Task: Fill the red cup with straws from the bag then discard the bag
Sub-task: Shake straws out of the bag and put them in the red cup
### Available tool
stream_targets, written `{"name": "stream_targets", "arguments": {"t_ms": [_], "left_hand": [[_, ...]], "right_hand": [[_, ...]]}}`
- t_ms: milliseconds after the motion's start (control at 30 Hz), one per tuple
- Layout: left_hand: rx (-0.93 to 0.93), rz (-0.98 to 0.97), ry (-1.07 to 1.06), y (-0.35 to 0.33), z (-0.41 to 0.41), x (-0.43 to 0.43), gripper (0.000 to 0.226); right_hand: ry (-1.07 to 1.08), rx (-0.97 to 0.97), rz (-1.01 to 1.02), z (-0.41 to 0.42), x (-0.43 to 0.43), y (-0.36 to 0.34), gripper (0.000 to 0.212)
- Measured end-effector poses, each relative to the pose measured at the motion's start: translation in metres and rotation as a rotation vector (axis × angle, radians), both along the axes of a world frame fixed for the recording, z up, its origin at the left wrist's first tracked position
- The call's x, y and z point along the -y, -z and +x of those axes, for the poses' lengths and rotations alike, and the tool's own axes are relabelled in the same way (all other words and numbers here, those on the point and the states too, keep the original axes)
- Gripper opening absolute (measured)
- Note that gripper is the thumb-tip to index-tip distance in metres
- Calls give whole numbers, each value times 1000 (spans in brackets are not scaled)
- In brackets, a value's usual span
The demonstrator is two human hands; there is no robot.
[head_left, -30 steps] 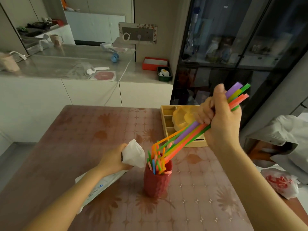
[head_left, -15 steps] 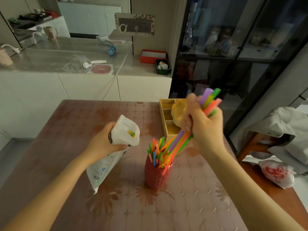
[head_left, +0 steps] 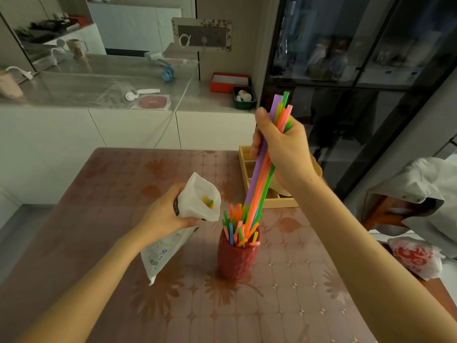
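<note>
The red cup (head_left: pixel 238 261) stands upright on the table with several coloured straws sticking out of its mouth. Above it, my right hand (head_left: pixel 282 152) is closed around a bundle of long straws (head_left: pixel 259 189), held nearly upright with the lower ends inside the cup. My left hand (head_left: pixel 168 216) grips the white plastic bag (head_left: pixel 190 219) just left of the cup. The bag's mouth gapes open and a few straw ends show inside.
The brown patterned table (head_left: pixel 188 305) carries a wooden compartment tray (head_left: pixel 247 167) behind the cup. A chair draped with a grey garment (head_left: pixel 410 194) and a red-printed plastic bag (head_left: pixel 418 256) sit at the right. A white counter and a dark glass cabinet lie beyond.
My right hand swung the straw bundle from a slant to nearly upright, and its lower ends went down into the cup. My left hand lifted the bag and turned its open mouth upward.
</note>
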State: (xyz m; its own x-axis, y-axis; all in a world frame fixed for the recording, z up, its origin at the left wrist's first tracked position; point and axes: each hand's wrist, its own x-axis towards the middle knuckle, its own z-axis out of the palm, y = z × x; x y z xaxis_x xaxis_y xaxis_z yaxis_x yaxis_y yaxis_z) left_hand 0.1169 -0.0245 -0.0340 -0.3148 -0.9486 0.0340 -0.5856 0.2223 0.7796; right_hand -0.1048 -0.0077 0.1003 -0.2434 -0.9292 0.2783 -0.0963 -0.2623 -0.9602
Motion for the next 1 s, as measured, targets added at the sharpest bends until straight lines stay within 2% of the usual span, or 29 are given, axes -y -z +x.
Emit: {"name": "stream_targets", "arguments": {"t_ms": [133,300,567,800,933,1000], "left_hand": [[24,-18,2,-3,-1,1,74],[28,-24,0,-6,-1,1,73],[29,-15,-2,-6,-2,2,73],[7,-31,-13,-6,-3,1,75],[9,-43,-2,-6,-1,2,77],[14,-47,2,-6,0,2,77]], "right_hand": [[23,-28,-62,-3,3,-10,36],[24,-20,-27,3,-8,-2,33],[-13,-36,-28,15,-28,21,41],[-89,-60,174,16,-28,85,38],[-202,-118,316,8,-35,90,22],[-229,-80,323,0,-38,81,28]]}}
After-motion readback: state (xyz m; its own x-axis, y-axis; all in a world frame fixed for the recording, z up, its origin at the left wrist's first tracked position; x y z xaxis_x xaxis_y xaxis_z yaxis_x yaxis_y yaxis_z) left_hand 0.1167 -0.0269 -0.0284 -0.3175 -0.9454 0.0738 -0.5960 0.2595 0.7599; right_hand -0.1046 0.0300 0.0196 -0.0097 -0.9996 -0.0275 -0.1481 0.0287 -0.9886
